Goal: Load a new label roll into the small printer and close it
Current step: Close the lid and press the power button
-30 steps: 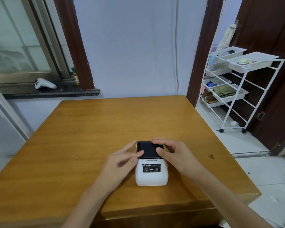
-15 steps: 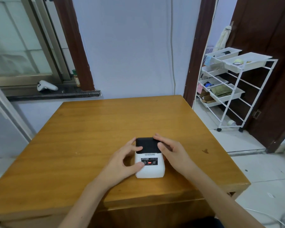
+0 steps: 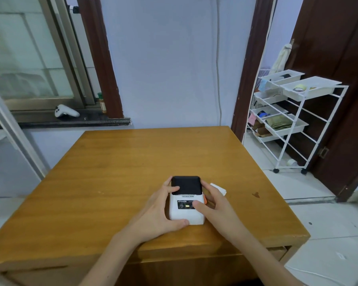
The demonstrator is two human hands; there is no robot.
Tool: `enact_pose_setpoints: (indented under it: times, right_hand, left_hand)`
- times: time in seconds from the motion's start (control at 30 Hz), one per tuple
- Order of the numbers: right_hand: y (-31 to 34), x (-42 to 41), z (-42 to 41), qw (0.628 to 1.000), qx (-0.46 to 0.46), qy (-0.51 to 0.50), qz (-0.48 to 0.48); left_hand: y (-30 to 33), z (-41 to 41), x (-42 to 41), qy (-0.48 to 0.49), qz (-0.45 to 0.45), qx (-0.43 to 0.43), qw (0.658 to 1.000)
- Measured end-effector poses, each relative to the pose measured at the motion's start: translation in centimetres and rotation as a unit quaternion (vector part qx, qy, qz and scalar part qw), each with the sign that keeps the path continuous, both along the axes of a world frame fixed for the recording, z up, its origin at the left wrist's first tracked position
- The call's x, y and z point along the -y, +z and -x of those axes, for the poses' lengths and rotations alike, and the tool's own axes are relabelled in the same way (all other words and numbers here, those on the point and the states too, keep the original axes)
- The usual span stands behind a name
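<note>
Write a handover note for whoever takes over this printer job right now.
Left hand: wrapped around the label printer, fingers on its black lid, thumb at the near bottom edge.
Right hand: on the printer's right side, thumb on the control panel.
Printer sits near the wooden table's front edge; lid looks shut, a light glows.
A white paper piece lies right of it.
Left: confirm the lid has latched; the roll inside is hidden.

A home room: wooden table (image 3: 132, 172), wheeled storage rack (image 3: 293, 120), window ledge (image 3: 70, 121), doorway.
</note>
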State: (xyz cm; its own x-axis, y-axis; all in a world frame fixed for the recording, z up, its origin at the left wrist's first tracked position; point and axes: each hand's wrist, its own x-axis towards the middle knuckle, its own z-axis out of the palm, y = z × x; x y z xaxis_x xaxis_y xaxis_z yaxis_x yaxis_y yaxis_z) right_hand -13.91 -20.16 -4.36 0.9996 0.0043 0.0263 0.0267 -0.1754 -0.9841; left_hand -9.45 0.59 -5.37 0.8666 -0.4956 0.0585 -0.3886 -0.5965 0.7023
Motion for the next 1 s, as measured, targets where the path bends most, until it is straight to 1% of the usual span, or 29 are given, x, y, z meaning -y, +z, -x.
enact_pose_setpoints:
  times: [0.17,0.33,0.53,0.73,1.0]
  right_hand:
    - [-0.3,-0.3,-0.4,1.0,0.003,-0.029,0.006]
    - [-0.4,-0.2,-0.5,1.0,0.002,-0.028,0.007]
    - [-0.3,-0.1,-0.4,1.0,0.002,-0.014,0.019]
    - [-0.3,-0.1,-0.1,0.999,0.02,-0.004,0.041]
    - [-0.5,0.3,-0.4,0.999,0.002,0.005,0.032]
  left_hand:
    - [0.0,0.1,0.0,0.001,-0.008,0.013,1.0]
    - [0.3,0.2,0.0,0.009,-0.004,-0.003,1.0]
    - [0.5,0.2,0.0,0.029,0.043,-0.029,0.998]
    - [0.9,0.4,0.2,0.037,0.035,-0.041,0.998]
    - [1.2,0.5,0.5,0.05,0.044,-0.042,0.997]
